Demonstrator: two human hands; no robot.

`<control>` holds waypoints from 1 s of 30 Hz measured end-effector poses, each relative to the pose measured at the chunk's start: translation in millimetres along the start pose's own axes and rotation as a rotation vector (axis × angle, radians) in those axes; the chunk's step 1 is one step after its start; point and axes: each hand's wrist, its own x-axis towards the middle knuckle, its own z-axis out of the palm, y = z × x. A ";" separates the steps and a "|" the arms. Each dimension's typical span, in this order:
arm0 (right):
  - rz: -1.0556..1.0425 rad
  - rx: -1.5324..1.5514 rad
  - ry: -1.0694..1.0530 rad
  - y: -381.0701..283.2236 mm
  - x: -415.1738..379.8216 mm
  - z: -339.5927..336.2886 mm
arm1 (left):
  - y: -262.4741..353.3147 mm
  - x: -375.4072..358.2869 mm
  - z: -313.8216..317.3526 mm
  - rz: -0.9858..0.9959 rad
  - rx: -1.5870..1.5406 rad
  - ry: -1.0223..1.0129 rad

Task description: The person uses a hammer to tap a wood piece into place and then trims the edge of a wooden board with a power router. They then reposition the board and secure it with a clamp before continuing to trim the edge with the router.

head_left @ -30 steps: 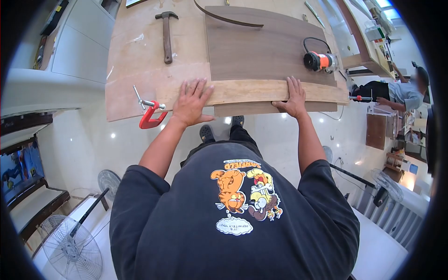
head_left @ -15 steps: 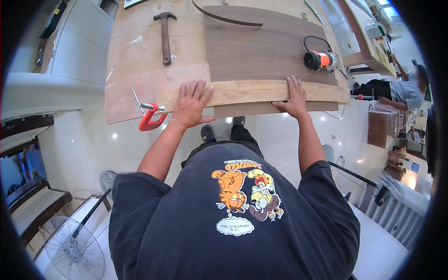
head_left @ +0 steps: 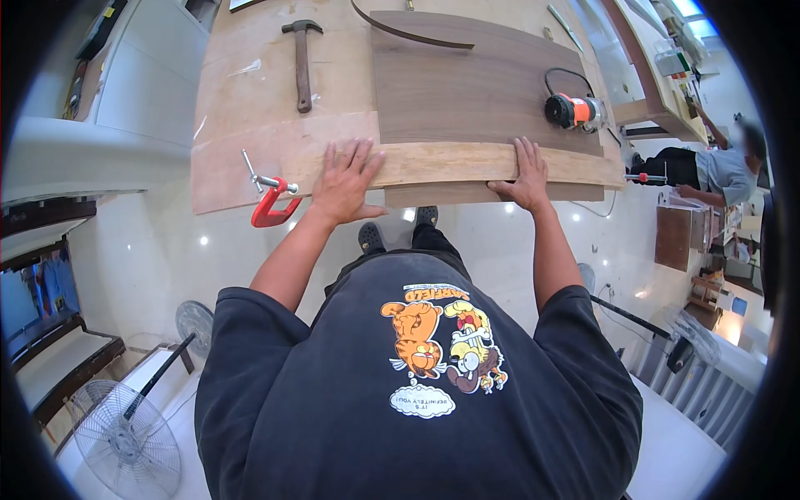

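Observation:
My left hand (head_left: 343,185) lies with spread fingers on the left part of a long pale wooden strip (head_left: 442,162). Farther right, my right hand (head_left: 527,179) rests on the same strip, fingers pointing away from me and thumb out to the side over the near edge. Beneath the strip is a dark brown wood-grain panel (head_left: 475,83), whose near edge sticks out toward me. A red C-clamp (head_left: 273,200) sits at the strip's left end, and another clamp (head_left: 647,177) shows at its right end.
On the workbench (head_left: 250,108) lie a claw hammer (head_left: 303,71), a thin curved dark strip (head_left: 417,34) and an orange-and-black trim router (head_left: 575,111) with its cable. Another person (head_left: 721,167) is off to the right. A standing fan (head_left: 125,442) is at lower left.
The view has shifted slightly, so the bench and tools sit a little farther right. Both hands stay in the same place on the strip.

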 end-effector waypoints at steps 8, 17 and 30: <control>0.005 0.008 0.014 4.6 1.9 6.0 | 10.2 -4.2 7.3 -0.018 0.057 0.010; -0.002 0.022 0.045 6.8 1.2 7.1 | 17.5 -3.7 11.4 -0.067 -0.017 -0.002; 0.006 0.010 0.037 1.9 -1.2 3.7 | 19.2 -4.2 8.7 -0.072 -0.007 -0.046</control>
